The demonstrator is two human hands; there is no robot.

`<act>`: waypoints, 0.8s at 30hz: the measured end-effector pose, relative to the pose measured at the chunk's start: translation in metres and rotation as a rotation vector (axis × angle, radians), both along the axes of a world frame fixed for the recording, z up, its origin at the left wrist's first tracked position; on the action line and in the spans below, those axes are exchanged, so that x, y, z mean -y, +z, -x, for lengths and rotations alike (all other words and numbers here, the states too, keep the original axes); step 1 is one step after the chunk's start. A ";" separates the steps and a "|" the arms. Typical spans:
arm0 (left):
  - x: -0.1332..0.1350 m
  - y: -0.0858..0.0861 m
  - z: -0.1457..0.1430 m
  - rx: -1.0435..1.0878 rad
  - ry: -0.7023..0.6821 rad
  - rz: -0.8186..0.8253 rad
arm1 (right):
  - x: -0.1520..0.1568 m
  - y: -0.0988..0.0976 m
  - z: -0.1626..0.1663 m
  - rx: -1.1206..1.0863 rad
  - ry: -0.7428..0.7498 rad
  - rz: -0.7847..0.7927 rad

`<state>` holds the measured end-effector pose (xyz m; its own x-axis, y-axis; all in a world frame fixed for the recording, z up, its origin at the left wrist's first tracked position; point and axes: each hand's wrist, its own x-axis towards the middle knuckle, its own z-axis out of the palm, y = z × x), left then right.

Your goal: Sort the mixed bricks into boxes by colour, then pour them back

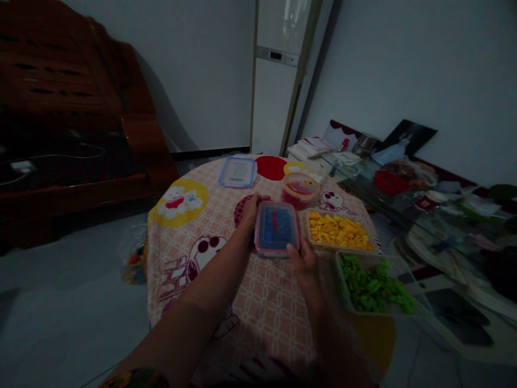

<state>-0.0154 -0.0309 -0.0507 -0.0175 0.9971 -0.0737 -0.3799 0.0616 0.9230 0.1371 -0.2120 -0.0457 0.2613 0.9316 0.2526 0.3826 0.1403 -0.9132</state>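
A rectangular box with a pink-rimmed lid and blue contents (277, 227) rests on the round table (202, 237) covered with a cartoon cloth. My left hand (251, 211) grips its left side, fingers curled over the far corner. My right hand (302, 260) holds its near right corner, thumb on the rim. Right of the box sits an open tray of yellow pieces (337, 230), and nearer me an open tray of green pieces (369, 284). A round tub of red pieces with a yellow-rimmed lid (300, 189) stands just behind the box.
A loose blue-rimmed lid (237, 172) lies at the table's far side. A cluttered glass table (424, 210) stands to the right. A dark wooden sofa (60, 124) fills the left. A bag of coloured items (134, 258) hangs by the table's left edge.
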 end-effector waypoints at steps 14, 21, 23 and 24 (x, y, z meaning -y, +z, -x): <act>-0.006 -0.001 0.003 -0.020 -0.030 0.008 | 0.002 0.026 -0.005 -0.214 0.142 0.116; 0.002 0.006 0.012 -0.031 0.090 -0.012 | -0.017 0.018 0.004 -0.412 0.172 0.025; 0.003 0.006 0.012 -0.034 0.092 -0.020 | -0.020 0.018 0.005 -0.411 0.175 0.049; 0.003 0.006 0.012 -0.028 0.088 -0.024 | -0.021 0.018 0.005 -0.404 0.178 0.062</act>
<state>-0.0269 -0.0342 -0.0449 -0.1068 0.9931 -0.0479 -0.3569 0.0066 0.9341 0.1324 -0.1907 -0.0278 0.1621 0.9811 0.1052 -0.0321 0.1118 -0.9932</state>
